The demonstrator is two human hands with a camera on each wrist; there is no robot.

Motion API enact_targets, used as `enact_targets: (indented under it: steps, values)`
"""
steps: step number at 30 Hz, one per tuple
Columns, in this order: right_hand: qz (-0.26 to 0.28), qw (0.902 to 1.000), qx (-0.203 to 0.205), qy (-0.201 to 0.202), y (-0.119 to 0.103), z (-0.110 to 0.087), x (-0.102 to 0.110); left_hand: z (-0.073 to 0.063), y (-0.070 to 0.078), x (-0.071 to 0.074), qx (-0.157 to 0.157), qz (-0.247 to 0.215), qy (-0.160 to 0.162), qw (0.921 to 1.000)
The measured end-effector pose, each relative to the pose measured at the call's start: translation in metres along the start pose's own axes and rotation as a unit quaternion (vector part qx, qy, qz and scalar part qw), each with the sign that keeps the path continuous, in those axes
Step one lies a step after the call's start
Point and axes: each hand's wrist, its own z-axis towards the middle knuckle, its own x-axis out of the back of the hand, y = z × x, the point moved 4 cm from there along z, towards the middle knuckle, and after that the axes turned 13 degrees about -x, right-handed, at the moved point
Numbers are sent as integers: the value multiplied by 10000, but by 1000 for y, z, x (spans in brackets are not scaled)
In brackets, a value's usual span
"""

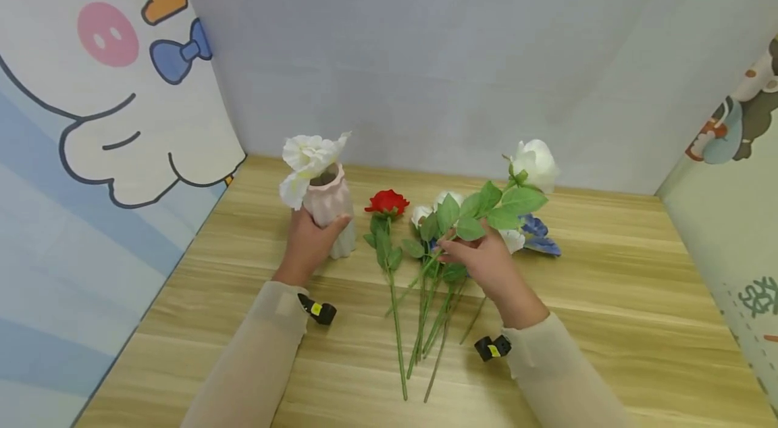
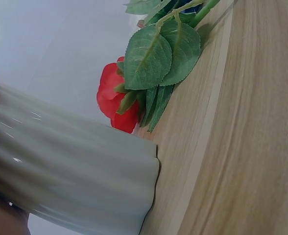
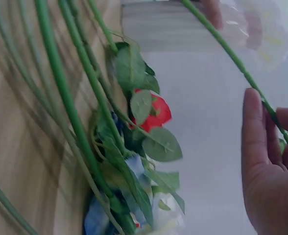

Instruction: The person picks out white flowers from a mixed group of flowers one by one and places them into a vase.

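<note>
My left hand grips a ribbed vase, pinkish at the top and pale lower down, around its upper part. A white ruffled flower stands in its mouth and droops over the left rim. In the left wrist view the base of the vase is right at the wooden table. My right hand pinches the green stem of a white rose between thumb and fingers. That rose is raised over the other flowers, its bloom up and to the right, its leaves spread above the hand.
A red flower lies between the vase and the pile. White blooms and a blue flower lie near my right hand, their stems pointing towards me. A grey backdrop rises behind the table.
</note>
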Motion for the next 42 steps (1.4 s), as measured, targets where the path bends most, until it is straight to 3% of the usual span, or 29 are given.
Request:
enact_targets:
  steps: [7, 9, 11, 17, 25, 35, 42]
  values:
    - [498, 9967, -574, 288, 2, -4, -7, -1, 3, -4, -103, -107, 16, 9999]
    - [686, 9954, -547, 373, -2, -3, -8, 0, 3, -4, -153, -142, 20, 9998]
    - [864, 9948, -338, 419, -7, -1, -10, 1, 4, -4, -193, -170, 28, 9997]
    - [1329, 9844, 1107, 322, -25, 4, -15, 1, 3, -3, -114, -82, 56, 9999]
    - [2154, 9560, 1920, 534, -49, 8, -20, 1, 1, -2, -76, -40, 27, 10000]
    - [3364, 9170, 1947, 899, -70, 17, -34, -1, 2, 1, 88, -109, 39, 9999]
    - [3531, 9084, 2021, 965, -83, 25, -42, 0, -1, 1, 56, -38, 28, 10000]
